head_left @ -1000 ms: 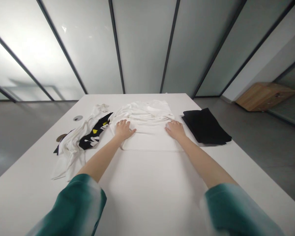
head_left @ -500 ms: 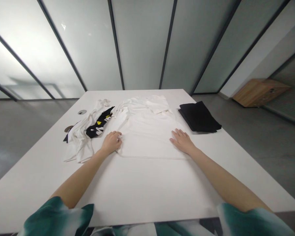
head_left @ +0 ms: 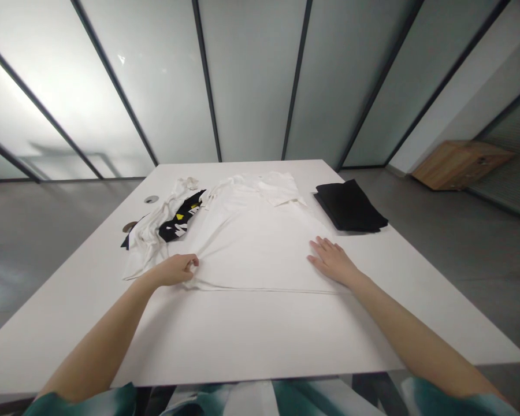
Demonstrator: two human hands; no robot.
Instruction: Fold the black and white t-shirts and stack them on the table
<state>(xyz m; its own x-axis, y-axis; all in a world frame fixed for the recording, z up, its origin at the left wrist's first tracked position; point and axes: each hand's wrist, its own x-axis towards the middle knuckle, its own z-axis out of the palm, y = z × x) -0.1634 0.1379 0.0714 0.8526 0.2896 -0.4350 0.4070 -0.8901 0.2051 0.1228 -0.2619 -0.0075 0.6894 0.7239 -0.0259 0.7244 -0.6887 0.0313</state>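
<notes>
A white T-shirt (head_left: pixel 255 237) lies spread on the white table (head_left: pixel 251 335), hem toward me. My left hand (head_left: pixel 175 269) is closed in a pinch on the shirt's near left hem corner. Fingers stretched out, my right hand (head_left: pixel 333 261) lies flat on the shirt's near right corner. Both forearms reach across the table from green and white sleeves.
A rumpled white garment with a black, yellow-printed piece (head_left: pixel 173 222) lies left of the shirt. A folded black cloth (head_left: pixel 350 206) sits at the right. Two round insets (head_left: pixel 151 199) mark the table's left side. A wooden cabinet (head_left: pixel 459 162) stands on the floor far right.
Both hands slid toward me along the shirt, pulling it flat and longer. The left hand went from flat to a pinch on the hem corner. The camera drew back.
</notes>
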